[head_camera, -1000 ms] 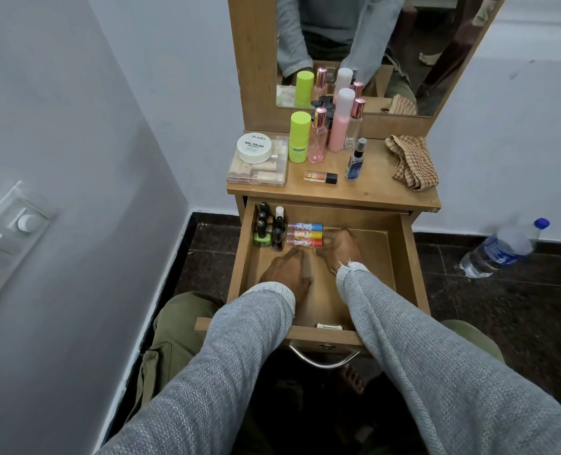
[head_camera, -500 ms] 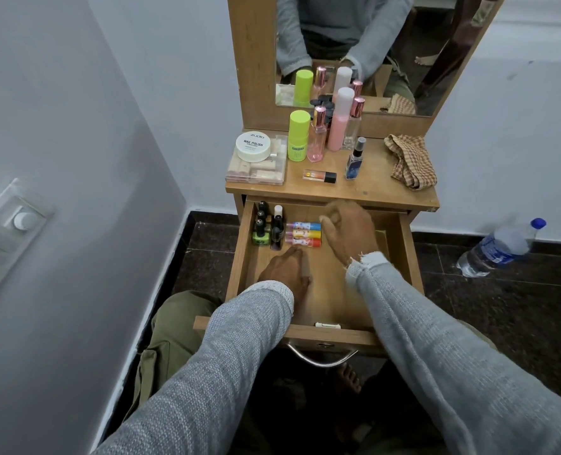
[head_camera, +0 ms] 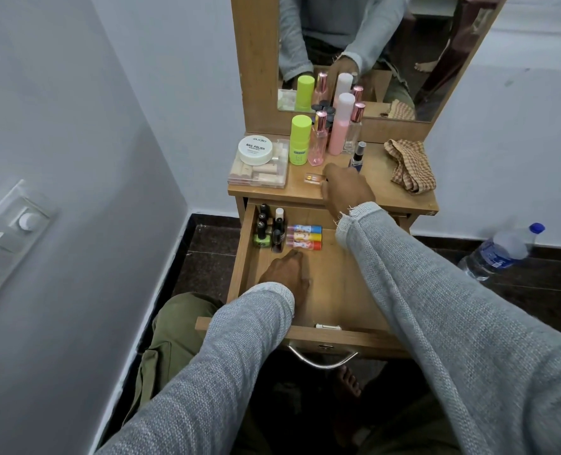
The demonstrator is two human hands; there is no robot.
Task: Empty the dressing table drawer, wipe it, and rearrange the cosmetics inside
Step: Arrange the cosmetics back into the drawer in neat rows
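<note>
Right hand [head_camera: 348, 188] reaches over the tabletop [head_camera: 380, 178] above the open drawer [head_camera: 335, 290], fingertips on or just at a small clear tube [head_camera: 313, 177] lying flat; whether the fingers have closed on it I cannot tell, since the hand covers its near end. Likely it is the next piece to go down into the drawer. Left hand [head_camera: 287, 274] lies flat on the drawer floor, fingers loosely spread and holding nothing, its tips just short of three capped tubes [head_camera: 305, 237] laid side by side at the drawer's back, perhaps steadying that row. Left of them, in the drawer's back left corner, stand nail polish bottles [head_camera: 267, 229].

Behind the clear tube on the tabletop stand a green stick [head_camera: 300, 139], pink bottles [head_camera: 338, 126] and a small dark bottle [head_camera: 358, 156], close enough to knock when lifting. A clear box [head_camera: 259, 174] with a white jar [head_camera: 255, 149] on it sits left; a checked cloth [head_camera: 410, 165] lies right.
</note>
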